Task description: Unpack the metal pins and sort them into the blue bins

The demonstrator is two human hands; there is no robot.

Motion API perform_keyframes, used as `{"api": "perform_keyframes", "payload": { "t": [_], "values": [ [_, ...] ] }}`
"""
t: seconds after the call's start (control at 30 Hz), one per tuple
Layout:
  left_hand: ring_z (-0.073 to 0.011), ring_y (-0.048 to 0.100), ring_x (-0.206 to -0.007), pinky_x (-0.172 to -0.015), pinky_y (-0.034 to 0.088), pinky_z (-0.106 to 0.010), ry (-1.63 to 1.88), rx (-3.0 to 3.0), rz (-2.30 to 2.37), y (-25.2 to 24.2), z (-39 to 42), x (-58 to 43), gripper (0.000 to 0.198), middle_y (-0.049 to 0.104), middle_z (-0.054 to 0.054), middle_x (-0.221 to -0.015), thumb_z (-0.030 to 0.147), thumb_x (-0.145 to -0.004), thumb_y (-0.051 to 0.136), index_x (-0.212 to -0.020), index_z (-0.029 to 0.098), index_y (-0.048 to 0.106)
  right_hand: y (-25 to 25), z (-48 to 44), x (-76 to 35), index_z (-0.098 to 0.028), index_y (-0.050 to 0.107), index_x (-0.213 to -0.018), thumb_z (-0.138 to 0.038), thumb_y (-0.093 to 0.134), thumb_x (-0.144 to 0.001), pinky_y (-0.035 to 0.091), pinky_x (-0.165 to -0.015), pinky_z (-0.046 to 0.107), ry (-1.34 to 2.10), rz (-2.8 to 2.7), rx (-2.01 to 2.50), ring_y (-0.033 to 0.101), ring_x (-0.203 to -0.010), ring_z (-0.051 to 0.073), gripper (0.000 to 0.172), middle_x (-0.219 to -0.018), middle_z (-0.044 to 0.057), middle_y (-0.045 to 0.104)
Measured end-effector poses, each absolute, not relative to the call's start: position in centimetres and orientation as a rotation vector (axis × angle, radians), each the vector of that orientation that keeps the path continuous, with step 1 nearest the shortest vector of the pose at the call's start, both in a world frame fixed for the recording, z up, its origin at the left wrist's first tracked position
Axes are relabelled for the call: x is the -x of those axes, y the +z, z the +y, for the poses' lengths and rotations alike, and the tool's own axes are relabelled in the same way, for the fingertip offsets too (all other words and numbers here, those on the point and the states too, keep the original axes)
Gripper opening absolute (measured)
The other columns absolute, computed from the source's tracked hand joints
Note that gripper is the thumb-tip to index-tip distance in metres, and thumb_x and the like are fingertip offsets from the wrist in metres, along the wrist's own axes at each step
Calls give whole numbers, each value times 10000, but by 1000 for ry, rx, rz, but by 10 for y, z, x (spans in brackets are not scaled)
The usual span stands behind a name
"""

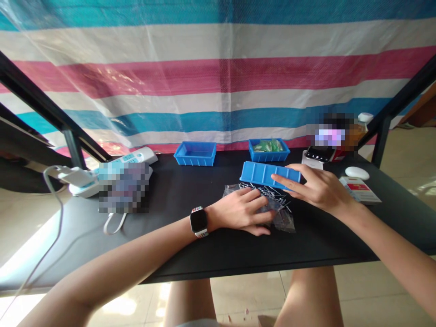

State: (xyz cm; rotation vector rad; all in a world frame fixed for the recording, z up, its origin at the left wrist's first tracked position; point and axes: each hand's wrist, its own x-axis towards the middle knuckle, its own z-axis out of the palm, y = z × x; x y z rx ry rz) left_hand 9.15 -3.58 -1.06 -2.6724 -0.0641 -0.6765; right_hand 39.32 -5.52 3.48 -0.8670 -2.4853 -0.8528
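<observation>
My right hand [316, 188] grips the right end of a blue plastic bin [260, 174], which is tipped so its ribbed side faces me. Below the bin lies a heap of thin metal nails or screws [281, 200], too small to tell which. Clear plastic bags [285, 222] lie under and around the heap. My left hand [247, 211], with a watch on the wrist, rests over the bags and the heap with its fingers spread. What lies beneath its palm is hidden.
At the back stand a blue bin [195, 156] and another blue bin [269, 154] with green packets inside. A power strip [136, 159] and a white cable [61, 218] are at left. On the right are a white mouse-shaped object [357, 173], a small box [361, 190] and a bottle [363, 127].
</observation>
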Motion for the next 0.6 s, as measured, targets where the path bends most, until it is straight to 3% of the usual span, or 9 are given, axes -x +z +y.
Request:
{"api": "perform_keyframes", "payload": {
  "t": [0.1,0.23,0.33,0.43,0.6],
  "values": [
    [-255,624,-1003,-818,510,-362,-686,2751,-103,-12,-34,-90,606,678,-140,-1193,737,-1024,515,-1283,217,688,33,-51,-399,-385,524,-1615,-268,639,-1054,604,-796,298,-827,-2452,911,723,-1041,238,584,-1275,105,690],
    [-323,600,-1216,-946,540,-428,-778,2859,-272,-9,-33,-89,640,663,-173,-1358,715,-1031,512,-1382,208,681,41,-40,-393,-332,582,-1575,-371,550,-1094,601,-742,329,-635,-2264,1033,721,-937,240,484,-1249,124,684],
    [-344,589,-1272,-1039,528,-495,-798,2943,-489,-7,-32,-89,635,653,-185,-1411,686,-1038,504,-1401,197,687,55,-19,-375,-263,589,-1548,-444,481,-1106,617,-776,369,-214,-2036,1142,717,-980,275,490,-1231,146,700],
    [-407,493,-1449,-1176,433,-604,-784,2999,-697,-7,-32,-90,696,572,-204,-1549,712,-1008,540,-1478,210,647,75,17,-352,-227,614,-1432,-520,494,-1081,585,-624,323,308,-1788,1274,699,-773,229,473,-1063,110,720],
    [-452,345,-1594,-1250,304,-717,-635,3061,-1052,-8,-32,-91,742,453,-177,-1687,726,-1023,514,-1611,274,518,101,86,-315,-191,696,-1063,-468,627,-1020,484,-540,235,944,-1788,1447,616,-628,166,288,-745,17,646]
  ]
}}
